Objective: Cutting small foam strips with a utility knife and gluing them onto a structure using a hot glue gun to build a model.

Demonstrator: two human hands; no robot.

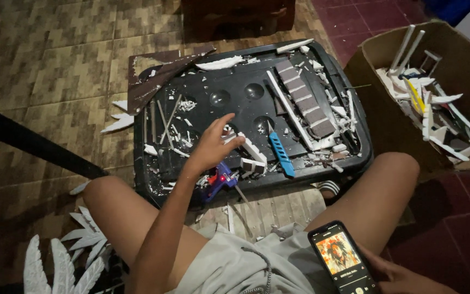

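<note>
- The right hand (403,275) sits at the bottom edge of the view, partly cut off; its fingers lie behind a black phone (343,258), so how far they close around it cannot be made out, though the hand does hold the phone up over the right thigh.
- The phone's lit screen shows a small picture too fine to read.
- A blue glue gun (220,181) lies at the near edge of the black tray (235,95), half hidden under the left wrist; its nozzle points toward the person's lap.
- The left hand (213,144) reaches forward from the lower middle of the view, arm stretched over the left knee, palm down above the tray.
- Its fingers are spread and loosely curled, gripping nothing; the fingertips hover over or just touch small white foam pieces (252,158), which of the two cannot be told.
- A blue utility knife (280,152) lies on the tray just right of that hand, apart from it.
- A long strip of brown and white blocks (305,103) lies diagonally across the far right part of the tray among white scraps.
- A cardboard box (463,60) at the right, cut off by the frame, holds white offcuts.
- White leaf-shaped cutouts (61,267) lie on the floor at lower left, partly out of frame.
</note>
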